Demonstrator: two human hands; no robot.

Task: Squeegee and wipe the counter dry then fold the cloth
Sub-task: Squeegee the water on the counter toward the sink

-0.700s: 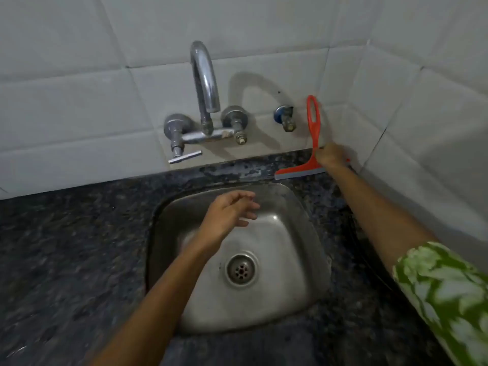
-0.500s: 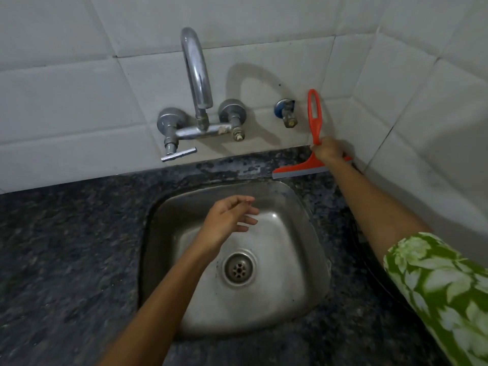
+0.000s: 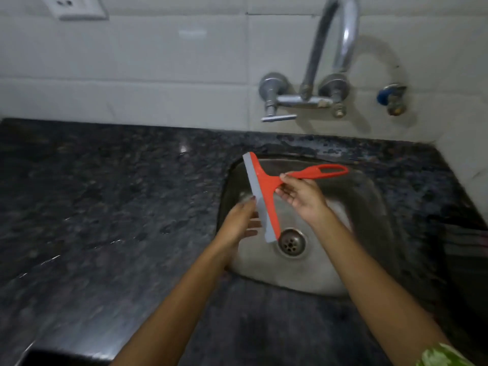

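An orange squeegee (image 3: pixel 266 192) with a grey rubber blade hangs over the steel sink (image 3: pixel 364 207). My right hand (image 3: pixel 303 198) grips its handle near the head, and the looped handle end points right. My left hand (image 3: pixel 241 223) is at the blade's lower half with its fingers apart, fingertips touching the grey edge. The dark speckled granite counter (image 3: pixel 105 212) stretches left of the sink. No cloth is in view.
A chrome tap (image 3: pixel 330 54) with two valves is mounted on the white tiled wall above the sink. A small blue-capped valve (image 3: pixel 390 97) sits to its right. A white wall socket (image 3: pixel 76 6) is at the top left. The sink's drain (image 3: pixel 291 243) lies below the blade.
My right hand lifted the squeegee from the wall at the back right and brought it over the sink. My left hand moved up to the blade. The view swung left.
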